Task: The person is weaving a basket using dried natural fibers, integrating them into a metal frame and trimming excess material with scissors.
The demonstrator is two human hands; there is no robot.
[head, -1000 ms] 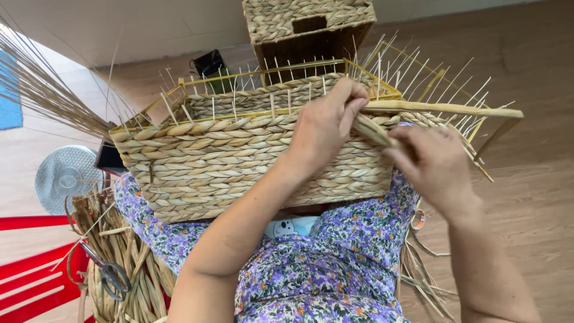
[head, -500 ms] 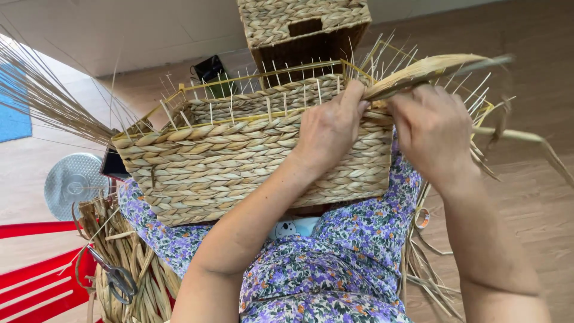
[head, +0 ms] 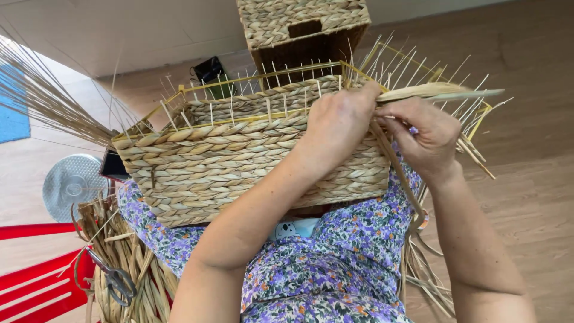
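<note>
Two woven baskets — one half-finished basket (head: 251, 161) on the person's lap, a finished basket (head: 302, 24) on the floor beyond. The lap basket shows thick braided straw walls with thin upright stakes bristling from its rim. The left hand (head: 341, 122) presses on the rim's right corner, fingers curled; the right hand (head: 427, 134) pinches a flat straw strand (head: 436, 93) — both arms bent inward.
</note>
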